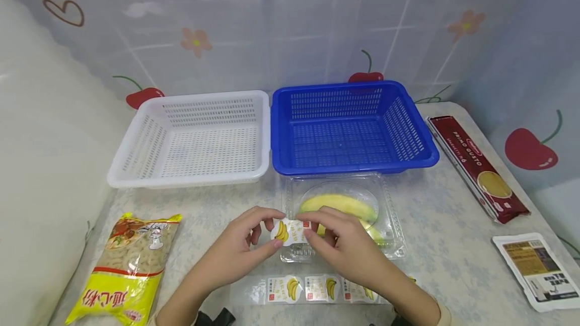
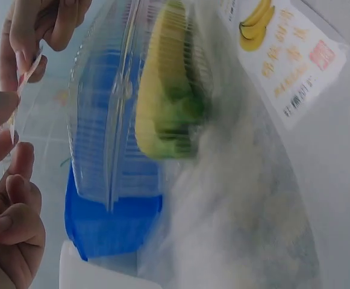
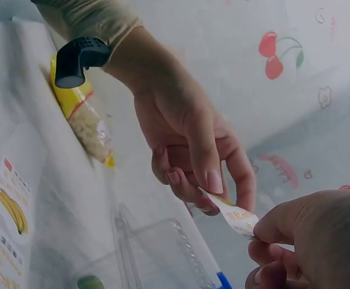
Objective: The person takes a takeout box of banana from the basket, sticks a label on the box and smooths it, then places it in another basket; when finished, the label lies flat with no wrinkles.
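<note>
At the lower centre of the head view, a small banana-printed label (image 1: 290, 231) is held up between the left hand (image 1: 246, 245) and the right hand (image 1: 346, 245), its long axis running roughly left to right across the frame. From this label, the clear plastic container (image 1: 399, 238) with bananas (image 1: 340, 206) inside lies to the right and toward the top of the picture; the label overlaps its left, nearer edge there, while the left wrist view shows the two well apart. Of the two hands, the right is nearer to the container, reaching in front of its lower part. Each grip is clamped on the label: the left thumb and forefinger have the left end, the right thumb and forefinger pinch the right end, and the right wrist view shows the piece twisted slightly between them. Below the hands, toward the bottom of the frame, a strip of similar labels (image 1: 321, 289) lies on the desk (image 1: 217, 205), just beside the container.
</note>
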Tool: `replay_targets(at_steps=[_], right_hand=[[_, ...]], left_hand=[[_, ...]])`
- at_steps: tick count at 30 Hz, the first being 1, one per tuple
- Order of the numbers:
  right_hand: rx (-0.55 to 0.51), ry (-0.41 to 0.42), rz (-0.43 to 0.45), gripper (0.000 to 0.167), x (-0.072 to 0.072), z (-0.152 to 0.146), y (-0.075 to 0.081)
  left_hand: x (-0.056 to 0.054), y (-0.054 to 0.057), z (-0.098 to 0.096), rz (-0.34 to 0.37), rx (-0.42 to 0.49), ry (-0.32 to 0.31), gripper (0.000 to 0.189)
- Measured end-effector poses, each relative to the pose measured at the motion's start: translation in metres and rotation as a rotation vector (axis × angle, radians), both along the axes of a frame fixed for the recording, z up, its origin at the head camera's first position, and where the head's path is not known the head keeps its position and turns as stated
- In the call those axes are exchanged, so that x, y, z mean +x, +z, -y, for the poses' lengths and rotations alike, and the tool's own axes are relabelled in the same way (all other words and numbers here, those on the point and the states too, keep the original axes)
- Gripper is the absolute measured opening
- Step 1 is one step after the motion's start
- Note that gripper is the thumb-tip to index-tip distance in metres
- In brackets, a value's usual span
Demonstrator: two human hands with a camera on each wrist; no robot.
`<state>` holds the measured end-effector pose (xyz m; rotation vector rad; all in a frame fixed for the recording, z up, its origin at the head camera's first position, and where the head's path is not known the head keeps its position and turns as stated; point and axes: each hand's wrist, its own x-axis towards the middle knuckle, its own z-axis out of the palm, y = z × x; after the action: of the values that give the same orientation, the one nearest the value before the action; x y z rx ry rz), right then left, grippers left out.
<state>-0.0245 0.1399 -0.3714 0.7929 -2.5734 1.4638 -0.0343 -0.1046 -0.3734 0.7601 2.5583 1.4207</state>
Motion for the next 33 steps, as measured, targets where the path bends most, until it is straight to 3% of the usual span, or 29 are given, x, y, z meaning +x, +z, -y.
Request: replay_targets(at_steps=[7,14,23,26,33], right_hand=[[0.072,-0.115,0.003,0.024,-0.013,-0.026,0.003],[0.142,-0.183,0.046,0.022,-0.026,-0.048,-0.002],[0.259,-0.277,-0.087,0.025,-0.032,-0.062,-0.013],[0.292,-0.288,-0.118,0.025,-0.033,-0.063,-0.015],[0.318,-0.305,-0.163,0.022,-0.034,-0.064,-0.019]], left_hand=[[-0.017,0.007,-0.036,-0.098,-0.086,-0.006,0.034],[-0.036,-0.005,-0.064,-0.251,-0.227,0.03,0.025],[-0.048,-0.013,-0.093,-0.445,-0.287,0.064,0.022],[-0.048,-0.015,-0.096,-0.467,-0.301,0.086,0.022],[-0.047,-0.021,-0.1,-0.429,-0.322,0.118,0.024]])
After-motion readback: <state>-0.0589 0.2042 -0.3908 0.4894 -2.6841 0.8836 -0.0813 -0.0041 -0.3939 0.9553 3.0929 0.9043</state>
